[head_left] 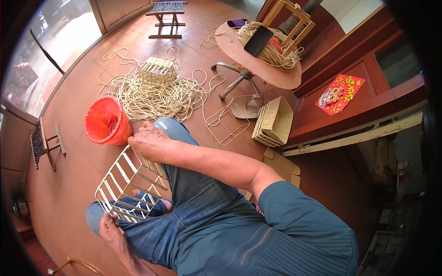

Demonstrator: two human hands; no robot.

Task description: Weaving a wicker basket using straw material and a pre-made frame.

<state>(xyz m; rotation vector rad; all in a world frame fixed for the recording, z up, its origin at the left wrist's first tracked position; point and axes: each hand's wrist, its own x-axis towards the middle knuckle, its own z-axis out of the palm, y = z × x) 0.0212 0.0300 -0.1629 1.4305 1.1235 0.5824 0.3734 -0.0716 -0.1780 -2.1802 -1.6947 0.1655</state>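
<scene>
I sit on the floor with a box-shaped wire frame (129, 184) resting on my lap, its bars partly wrapped in pale cord. My right hand (148, 143) reaches across my knee and grips the frame's upper corner. My left hand (110, 229) holds the frame's lower corner, near my jeans. A big loose heap of the same pale cord (159, 94) lies on the floor beyond my knee.
A red bucket (108, 122) stands left of my right hand. A small woven basket (158, 70) sits on the cord heap. A bare wire frame (225, 124) and a finished woven basket (276, 120) lie to the right. A round stool-table (276, 76) carries coiled cord and a phone (258, 40).
</scene>
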